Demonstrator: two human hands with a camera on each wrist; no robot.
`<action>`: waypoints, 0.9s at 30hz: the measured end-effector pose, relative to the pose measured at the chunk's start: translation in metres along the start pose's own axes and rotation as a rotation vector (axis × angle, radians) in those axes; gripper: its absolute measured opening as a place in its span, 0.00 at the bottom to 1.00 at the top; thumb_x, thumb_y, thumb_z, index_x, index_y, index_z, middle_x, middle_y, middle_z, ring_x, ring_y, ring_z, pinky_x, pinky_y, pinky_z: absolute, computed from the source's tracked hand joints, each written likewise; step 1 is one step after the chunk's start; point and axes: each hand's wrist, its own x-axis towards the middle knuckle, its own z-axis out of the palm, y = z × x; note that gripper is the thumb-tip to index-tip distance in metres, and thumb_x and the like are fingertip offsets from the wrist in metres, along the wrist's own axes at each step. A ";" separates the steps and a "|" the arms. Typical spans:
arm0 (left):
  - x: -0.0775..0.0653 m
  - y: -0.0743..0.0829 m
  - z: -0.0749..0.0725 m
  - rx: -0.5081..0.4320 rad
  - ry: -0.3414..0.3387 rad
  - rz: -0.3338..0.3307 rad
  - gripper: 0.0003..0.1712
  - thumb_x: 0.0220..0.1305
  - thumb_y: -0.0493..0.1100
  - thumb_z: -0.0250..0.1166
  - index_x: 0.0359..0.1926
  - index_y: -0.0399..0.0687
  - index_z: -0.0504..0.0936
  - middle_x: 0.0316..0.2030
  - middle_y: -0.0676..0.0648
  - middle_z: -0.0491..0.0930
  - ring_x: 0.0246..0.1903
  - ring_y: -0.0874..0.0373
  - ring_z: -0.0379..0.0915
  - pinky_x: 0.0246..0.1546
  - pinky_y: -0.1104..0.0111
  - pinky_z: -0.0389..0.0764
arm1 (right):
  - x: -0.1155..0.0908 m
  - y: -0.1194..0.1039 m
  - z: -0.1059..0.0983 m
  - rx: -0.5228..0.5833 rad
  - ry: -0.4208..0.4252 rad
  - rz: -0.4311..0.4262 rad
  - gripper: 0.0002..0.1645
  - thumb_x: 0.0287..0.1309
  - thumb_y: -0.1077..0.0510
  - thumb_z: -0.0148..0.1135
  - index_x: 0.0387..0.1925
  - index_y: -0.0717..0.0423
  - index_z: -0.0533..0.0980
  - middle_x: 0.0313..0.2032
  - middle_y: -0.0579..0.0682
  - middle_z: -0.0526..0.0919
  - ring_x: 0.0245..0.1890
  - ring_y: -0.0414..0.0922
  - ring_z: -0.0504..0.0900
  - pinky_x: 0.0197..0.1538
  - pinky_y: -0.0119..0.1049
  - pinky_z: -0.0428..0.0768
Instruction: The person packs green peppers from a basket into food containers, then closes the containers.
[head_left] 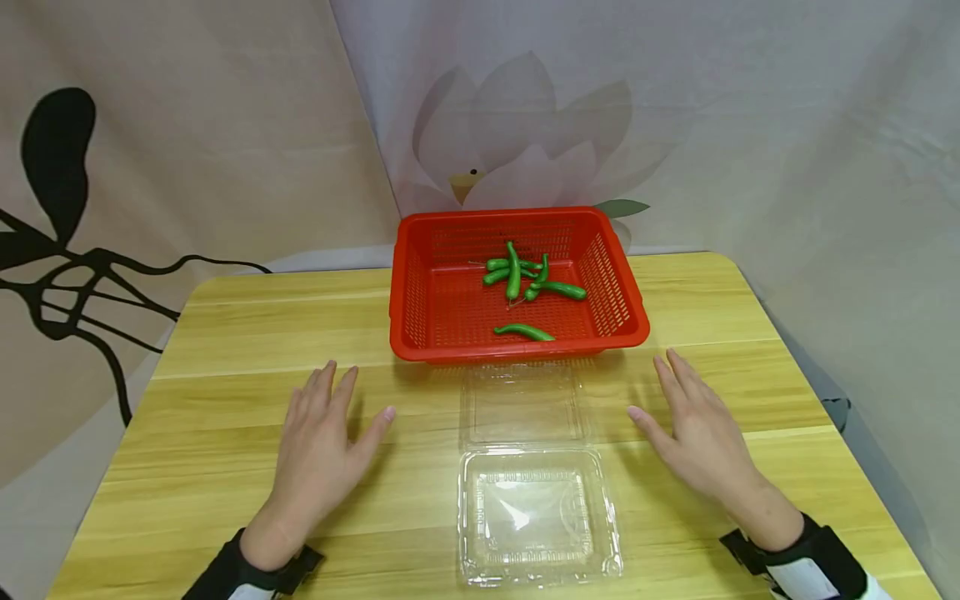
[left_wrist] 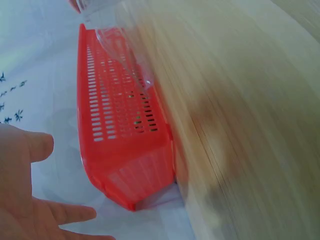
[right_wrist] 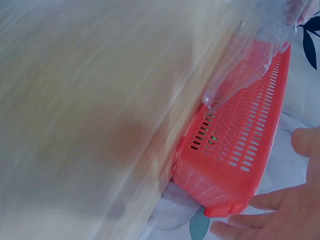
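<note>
My left hand (head_left: 318,454) is held over the left half of the table, fingers spread and holding nothing. On the other side, my right hand (head_left: 701,433) also has its fingers extended, with nothing in it. Between them a clear plastic clamshell box (head_left: 536,517) lies unfolded, its flat lid (head_left: 522,404) toward the back. Behind the lid stands a red perforated basket (head_left: 408,287). Inside it are several green chili peppers (head_left: 513,271), mostly piled near the middle, with one pepper (head_left: 522,331) by the front wall. Both wrist views show the basket's slotted side beyond the fingers.
The wooden table (head_left: 225,375) carries the basket near its back edge. A pale printed curtain (head_left: 750,125) hangs close behind the table. Black wristbands (head_left: 813,550) sit on both forearms.
</note>
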 end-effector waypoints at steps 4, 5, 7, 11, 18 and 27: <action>0.000 0.006 0.001 -0.058 0.016 -0.006 0.41 0.73 0.59 0.66 0.71 0.30 0.71 0.73 0.26 0.63 0.72 0.26 0.57 0.71 0.32 0.57 | 0.001 -0.007 0.002 0.059 0.006 0.020 0.46 0.77 0.40 0.56 0.78 0.68 0.58 0.77 0.69 0.58 0.73 0.72 0.61 0.65 0.75 0.68; 0.000 0.008 0.002 -0.076 0.015 -0.009 0.40 0.73 0.58 0.66 0.71 0.30 0.71 0.72 0.26 0.64 0.72 0.27 0.58 0.70 0.31 0.59 | 0.001 -0.009 0.003 0.069 0.006 0.023 0.45 0.77 0.40 0.56 0.77 0.68 0.59 0.76 0.69 0.59 0.72 0.72 0.62 0.63 0.76 0.69; 0.000 0.012 0.004 -0.114 0.007 -0.017 0.39 0.74 0.58 0.65 0.71 0.31 0.72 0.71 0.27 0.66 0.71 0.28 0.60 0.69 0.32 0.62 | 0.001 -0.011 0.005 0.095 0.001 0.030 0.43 0.77 0.40 0.57 0.76 0.68 0.61 0.75 0.69 0.62 0.72 0.71 0.63 0.63 0.75 0.70; 0.001 0.019 0.008 -0.183 -0.031 -0.045 0.39 0.76 0.59 0.62 0.71 0.31 0.72 0.69 0.28 0.70 0.70 0.31 0.64 0.69 0.34 0.66 | 0.001 -0.015 0.010 0.157 -0.028 0.040 0.42 0.77 0.40 0.57 0.75 0.68 0.63 0.74 0.70 0.64 0.72 0.70 0.64 0.67 0.73 0.68; 0.002 0.031 0.017 -0.272 -0.168 -0.151 0.42 0.76 0.66 0.59 0.72 0.35 0.73 0.69 0.34 0.74 0.68 0.36 0.70 0.68 0.39 0.71 | 0.002 -0.022 0.016 0.243 -0.083 0.068 0.41 0.78 0.40 0.56 0.75 0.66 0.63 0.70 0.67 0.71 0.62 0.64 0.77 0.61 0.68 0.77; 0.004 0.048 0.035 -0.398 -0.269 -0.176 0.27 0.74 0.53 0.68 0.60 0.35 0.84 0.42 0.48 0.87 0.33 0.60 0.78 0.37 0.64 0.83 | 0.005 -0.029 0.024 0.332 -0.142 0.087 0.37 0.76 0.42 0.61 0.69 0.67 0.71 0.55 0.58 0.85 0.45 0.48 0.85 0.45 0.47 0.86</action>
